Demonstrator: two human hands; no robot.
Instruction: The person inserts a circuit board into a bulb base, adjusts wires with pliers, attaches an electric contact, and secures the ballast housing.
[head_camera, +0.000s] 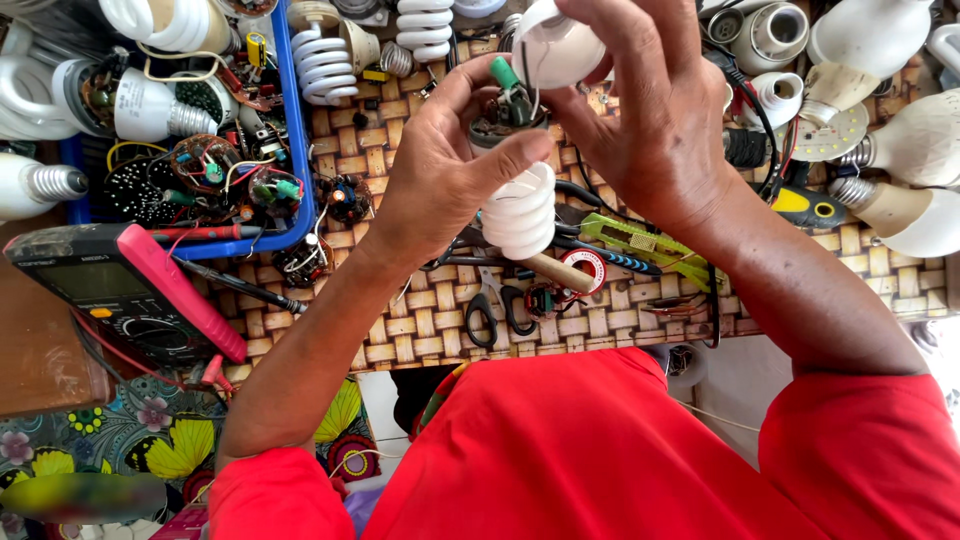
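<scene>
My left hand (440, 170) grips a white spiral fluorescent lamp (520, 212) at its top, where a round circuit board with a green part (508, 98) is exposed. My right hand (650, 110) holds the lamp's white plastic base housing (555, 45) just above that board, thin wires running between the two pieces. Both hands hover over a woven mat (400, 330) covered with tools.
A blue tray (300, 150) of lamp parts and circuit boards sits at left. A multimeter with a pink case (130, 290) lies in front of it. Scissors (497, 315), a yellow-green utility knife (640, 240), a tape roll (583, 268) and many white bulbs (920, 140) surround the hands.
</scene>
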